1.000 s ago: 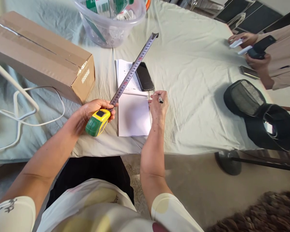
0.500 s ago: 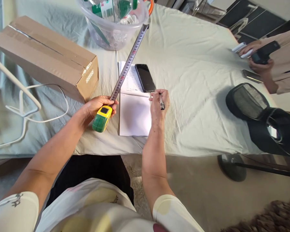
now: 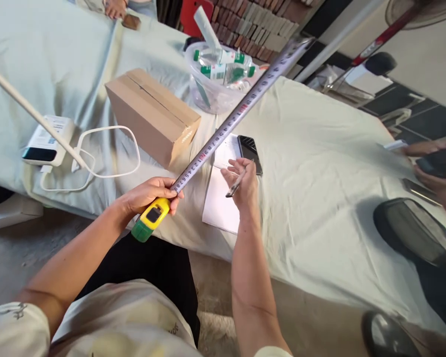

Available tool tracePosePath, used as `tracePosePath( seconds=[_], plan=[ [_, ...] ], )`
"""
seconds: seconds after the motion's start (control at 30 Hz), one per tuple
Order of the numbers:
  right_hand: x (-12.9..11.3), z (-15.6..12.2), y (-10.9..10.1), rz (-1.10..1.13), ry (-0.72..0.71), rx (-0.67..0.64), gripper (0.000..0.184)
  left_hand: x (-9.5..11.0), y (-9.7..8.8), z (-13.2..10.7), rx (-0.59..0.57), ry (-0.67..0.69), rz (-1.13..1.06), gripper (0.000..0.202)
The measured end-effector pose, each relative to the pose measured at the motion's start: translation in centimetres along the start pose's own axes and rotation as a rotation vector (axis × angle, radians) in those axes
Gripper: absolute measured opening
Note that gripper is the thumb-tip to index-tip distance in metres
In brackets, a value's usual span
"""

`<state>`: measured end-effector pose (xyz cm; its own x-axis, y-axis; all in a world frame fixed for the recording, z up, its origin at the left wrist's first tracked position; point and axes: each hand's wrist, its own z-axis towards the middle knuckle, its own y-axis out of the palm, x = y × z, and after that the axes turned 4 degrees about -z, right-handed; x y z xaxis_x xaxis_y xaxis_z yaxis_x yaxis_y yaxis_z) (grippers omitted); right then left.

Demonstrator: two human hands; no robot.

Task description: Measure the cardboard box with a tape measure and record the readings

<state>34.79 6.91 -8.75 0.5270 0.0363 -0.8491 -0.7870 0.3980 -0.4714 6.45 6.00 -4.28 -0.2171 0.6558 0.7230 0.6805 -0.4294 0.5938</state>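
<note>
My left hand (image 3: 156, 194) grips a yellow and green tape measure (image 3: 151, 218), thumb on the blade where it leaves the case. The pulled-out blade (image 3: 223, 130) slants up and right, above the notebook, its far end past the plastic tub. My right hand (image 3: 243, 181) holds a pen (image 3: 236, 183) and hovers over the open notebook (image 3: 219, 203). Under the blade, part of the notebook's upper page is hidden. A black phone (image 3: 250, 151) lies across the notebook's upper right, partly behind my right hand.
Left of the blade stands a closed cardboard box (image 3: 152, 116). Behind it is a clear tub (image 3: 208, 94) of plastic bottles. A white power bank (image 3: 50, 140) with a cable lies at left, black caps (image 3: 412, 230) at right. Another person's hands (image 3: 436, 161) hold a dark device at the right edge.
The view has turned, so more of the table's far side shows. The tape measure is tilted further right and its blade raised. My right hand has lifted, the pen turned in its fingers.
</note>
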Motion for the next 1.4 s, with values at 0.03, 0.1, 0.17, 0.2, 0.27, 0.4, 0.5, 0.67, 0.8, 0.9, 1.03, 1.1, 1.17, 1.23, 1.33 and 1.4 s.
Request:
tracePosePath(
  seconds=[0.03,0.1,0.17,0.2,0.27,0.4,0.5,0.67,0.8,0.9,1.03,1.1,1.17,1.23,1.33,1.4],
  plan=[
    [-0.6,0.0,0.6,-0.015,-0.025,-0.079,0.081,-0.1,-0.3,-0.9,0.044,0.015,-0.027,0.008],
    [-1.8,0.1,2.2,-0.055,-0.085,-0.212,0.107,-0.4,-0.7,-2.5,0.130,0.030,-0.070,0.008],
    [-2.8,0.4,4.5,-0.074,-0.148,-0.294,0.134,-0.6,-0.7,-3.9,0.214,0.043,-0.099,0.008],
    [-3.2,0.6,5.7,-0.069,-0.179,-0.313,0.144,-0.7,-0.7,-4.5,0.250,0.049,-0.110,0.008],
    [-3.7,1.2,8.3,-0.039,-0.208,-0.307,0.156,-0.9,-0.7,-5.5,0.305,0.056,-0.131,0.007],
    [-3.9,2.4,11.8,-0.016,-0.215,-0.260,0.158,-1.5,-1.3,-6.9,0.335,0.039,-0.149,0.007],
    [-3.8,3.0,12.5,0.026,-0.254,-0.276,0.153,-2.0,-1.9,-7.6,0.355,0.024,-0.145,0.007],
    [-2.8,3.3,10.4,0.028,-0.320,-0.290,0.144,-2.7,-2.0,-8.2,0.353,-0.004,-0.141,0.009],
    [-1.3,3.4,7.7,-0.118,-0.457,-0.238,0.134,-3.4,-1.6,-8.7,0.340,-0.070,-0.103,0.015],
    [-0.4,3.4,6.7,-0.162,-0.497,-0.221,0.130,-4.1,-1.7,-9.4,0.343,-0.107,-0.061,0.019],
    [0.0,3.3,6.6,-0.118,-0.497,-0.210,0.130,-4.6,-1.9,-10.2,0.380,-0.126,-0.007,0.020],
    [0.0,3.3,6.5,-0.107,-0.488,-0.211,0.129,-4.7,-2.0,-10.4,0.397,-0.139,0.032,0.021],
    [0.1,3.3,6.3,-0.090,-0.482,-0.214,0.127,-4.7,-2.1,-10.5,0.410,-0.150,0.070,0.022],
    [0.3,3.3,6.1,-0.066,-0.484,-0.213,0.125,-4.9,-2.4,-10.3,0.416,-0.146,0.100,0.021],
    [0.4,3.4,5.8,-0.045,-0.488,-0.217,0.126,-5.2,-2.9,-10.0,0.421,-0.106,0.128,0.020],
    [0.3,3.4,5.7,-0.045,-0.474,-0.225,0.128,-5.4,-3.1,-9.7,0.421,-0.083,0.139,0.020]
  ],
)
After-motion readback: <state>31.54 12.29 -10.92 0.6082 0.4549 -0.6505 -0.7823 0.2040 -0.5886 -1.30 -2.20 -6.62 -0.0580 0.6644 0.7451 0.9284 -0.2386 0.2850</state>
